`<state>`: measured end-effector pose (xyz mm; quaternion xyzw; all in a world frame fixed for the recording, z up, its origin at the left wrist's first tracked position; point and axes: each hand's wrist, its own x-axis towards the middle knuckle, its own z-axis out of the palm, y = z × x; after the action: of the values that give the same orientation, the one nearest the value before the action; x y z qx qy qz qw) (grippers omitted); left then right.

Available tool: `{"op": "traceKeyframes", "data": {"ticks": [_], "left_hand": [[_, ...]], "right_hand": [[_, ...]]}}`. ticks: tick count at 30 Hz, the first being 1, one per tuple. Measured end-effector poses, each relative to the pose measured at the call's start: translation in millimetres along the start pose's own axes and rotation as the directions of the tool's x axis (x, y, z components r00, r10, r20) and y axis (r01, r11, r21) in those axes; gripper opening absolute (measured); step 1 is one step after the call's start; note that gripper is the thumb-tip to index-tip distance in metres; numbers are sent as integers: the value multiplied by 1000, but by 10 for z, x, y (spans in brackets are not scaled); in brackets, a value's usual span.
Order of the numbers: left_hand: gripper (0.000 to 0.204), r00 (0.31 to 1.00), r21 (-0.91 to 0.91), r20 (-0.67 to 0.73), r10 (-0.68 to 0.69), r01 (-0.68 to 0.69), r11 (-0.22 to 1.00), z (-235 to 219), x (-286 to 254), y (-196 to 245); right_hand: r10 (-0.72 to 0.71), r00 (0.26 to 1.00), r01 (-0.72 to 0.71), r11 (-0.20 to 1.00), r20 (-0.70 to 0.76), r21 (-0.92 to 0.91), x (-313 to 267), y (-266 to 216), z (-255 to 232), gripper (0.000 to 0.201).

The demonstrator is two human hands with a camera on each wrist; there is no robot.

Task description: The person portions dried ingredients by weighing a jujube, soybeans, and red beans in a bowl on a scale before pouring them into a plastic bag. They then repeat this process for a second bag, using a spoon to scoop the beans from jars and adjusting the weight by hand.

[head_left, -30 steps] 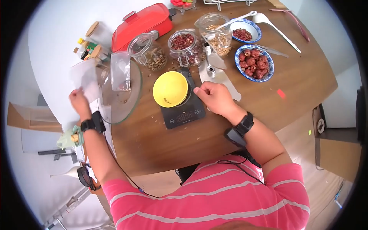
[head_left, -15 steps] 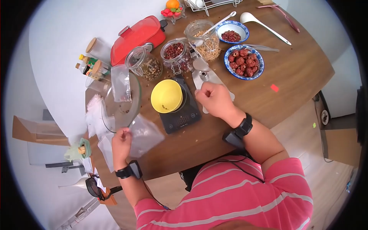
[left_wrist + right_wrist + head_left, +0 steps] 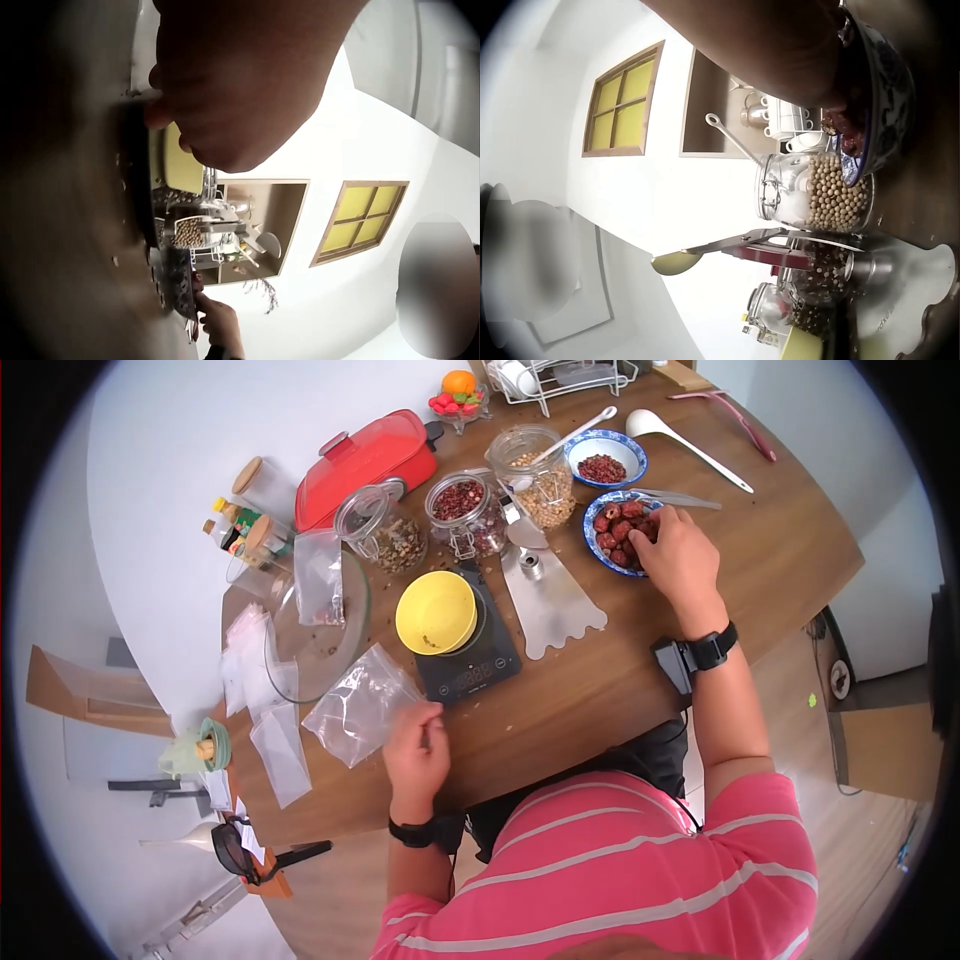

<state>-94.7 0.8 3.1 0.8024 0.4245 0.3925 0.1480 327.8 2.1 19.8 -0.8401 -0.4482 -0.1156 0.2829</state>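
Right fingers (image 3: 670,524) touch red dates (image 3: 611,528) in a bowl (image 3: 602,563)

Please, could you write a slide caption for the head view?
Right hand at a bowl of dried red fruit, left hand beside a clear plastic bag.

View's on its side. My left hand (image 3: 240,90) looms big and dark, partly covering the yellow bowl (image 3: 182,163); fingers bent, can't tell if they grip anything. Dark slab (image 3: 133,187) under the yellow bowl. Table (image 3: 75,240) blurry, few crumbs near the bowl. Past the yellow bowl: glass jar (image 3: 187,232) of round beige beans, then a dark patterned bowl (image 3: 181,281) with my right hand (image 3: 220,326) at its rim. Behind the yellow bowl, wall recess (image 3: 281,199); farther off from it, window (image 3: 362,223) with yellow panes.
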Motion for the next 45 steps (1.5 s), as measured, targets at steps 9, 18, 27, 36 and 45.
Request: {"op": "traceKeyframes", "data": {"ticks": [9,18,27,36,45], "left_hand": [[14,972,-89,235,4,17,996,115,-45,233],[10,869,-260,391,303,-212,942,506,210,605],[9,752,-438,583,308,-29,899,990,120,694],[11,757,-413,597,267,4,911,1000,101,688],[40,869,-316,466,166,-11,949,596,849,893]], "right_hand": [[21,998,-20,1000,64,-14,14,-34,-45,27],[-210,910,-164,610,358,775,-294,-520,231,32],[-99,943,-131,766,316,630,-288,-891,731,29],[-165,936,-66,786,311,615,-277,-910,848,34],[-135,951,-40,838,279,544,-298,-924,836,30]]}}
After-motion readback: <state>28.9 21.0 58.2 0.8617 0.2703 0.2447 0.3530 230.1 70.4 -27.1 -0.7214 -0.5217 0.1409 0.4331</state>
